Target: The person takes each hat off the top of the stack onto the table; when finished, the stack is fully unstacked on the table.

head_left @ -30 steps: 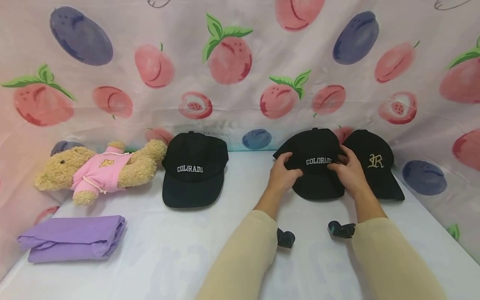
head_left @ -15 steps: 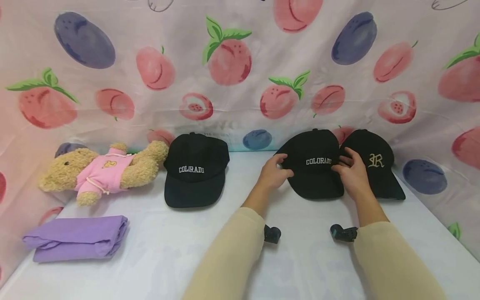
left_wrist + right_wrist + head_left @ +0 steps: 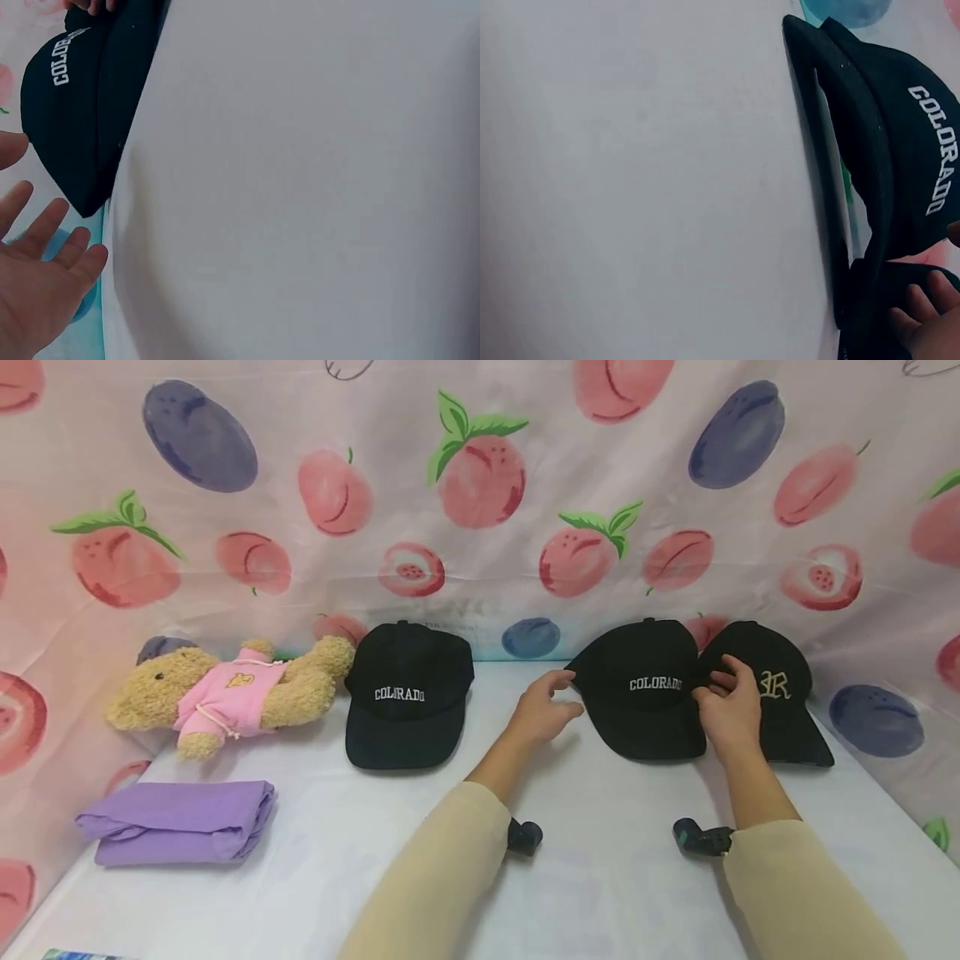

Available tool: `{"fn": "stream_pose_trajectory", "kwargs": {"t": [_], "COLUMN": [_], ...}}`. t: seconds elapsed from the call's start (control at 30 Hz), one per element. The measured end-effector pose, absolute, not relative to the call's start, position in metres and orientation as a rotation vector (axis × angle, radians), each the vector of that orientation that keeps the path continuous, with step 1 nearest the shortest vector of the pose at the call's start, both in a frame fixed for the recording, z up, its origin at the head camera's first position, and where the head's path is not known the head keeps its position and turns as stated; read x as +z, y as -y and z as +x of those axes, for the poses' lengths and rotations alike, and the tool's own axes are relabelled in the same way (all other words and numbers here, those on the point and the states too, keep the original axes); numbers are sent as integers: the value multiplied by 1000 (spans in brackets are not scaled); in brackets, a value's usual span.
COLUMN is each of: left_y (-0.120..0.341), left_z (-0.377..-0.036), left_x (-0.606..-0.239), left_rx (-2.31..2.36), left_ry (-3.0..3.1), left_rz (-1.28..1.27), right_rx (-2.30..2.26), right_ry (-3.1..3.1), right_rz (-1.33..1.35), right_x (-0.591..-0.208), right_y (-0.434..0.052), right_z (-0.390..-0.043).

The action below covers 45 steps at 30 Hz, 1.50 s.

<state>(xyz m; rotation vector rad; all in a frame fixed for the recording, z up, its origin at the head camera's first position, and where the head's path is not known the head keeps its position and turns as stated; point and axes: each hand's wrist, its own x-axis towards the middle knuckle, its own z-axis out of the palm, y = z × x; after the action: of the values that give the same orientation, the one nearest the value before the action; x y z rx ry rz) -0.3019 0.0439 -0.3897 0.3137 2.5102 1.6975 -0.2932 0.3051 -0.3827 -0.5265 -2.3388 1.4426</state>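
Observation:
A black baseball cap (image 3: 652,727) with white COLORADO lettering stands on the right half of the white table, its brim toward me. Off its left edge is my left hand (image 3: 542,712), fingers spread and holding nothing; the left wrist view shows a small gap between that hand (image 3: 37,285) and the cap (image 3: 71,120). My right hand (image 3: 731,714) is at the cap's right edge with loosely bent fingers; whether the thumb touches the cap, I cannot tell. Partly behind the right hand stands another black cap (image 3: 795,727) with a gold letter emblem.
Left of centre stands a second black COLORADO cap (image 3: 405,739). A teddy bear (image 3: 232,693) in a pink top lies beside it. Folded purple cloth (image 3: 180,822) lies nearer on the left. A fruit-print curtain (image 3: 480,568) hangs behind the table (image 3: 600,893).
My left hand has let go of the COLORADO cap and moved left, away from it. The right hand has eased slightly off its right side. The head view has shifted a little left.

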Motion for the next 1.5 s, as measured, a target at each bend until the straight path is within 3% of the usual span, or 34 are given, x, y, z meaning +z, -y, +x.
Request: {"fn": "stream_pose_trajectory", "kwargs": {"t": [0.97,1.5], "left_y": [-27,-11], "left_z": [-294,-286], "left_x": [-384,-389], "left_rx": [1891,2062], "left_ry": [-2438,-2319], "left_rz": [330,300], "right_rx": [1440,1481], "right_ry": [2316,2219], "right_rz": [-317,-353], "right_x": [-352,-350], "right_y": [-254,-231], "right_z": [-279,-279]}}
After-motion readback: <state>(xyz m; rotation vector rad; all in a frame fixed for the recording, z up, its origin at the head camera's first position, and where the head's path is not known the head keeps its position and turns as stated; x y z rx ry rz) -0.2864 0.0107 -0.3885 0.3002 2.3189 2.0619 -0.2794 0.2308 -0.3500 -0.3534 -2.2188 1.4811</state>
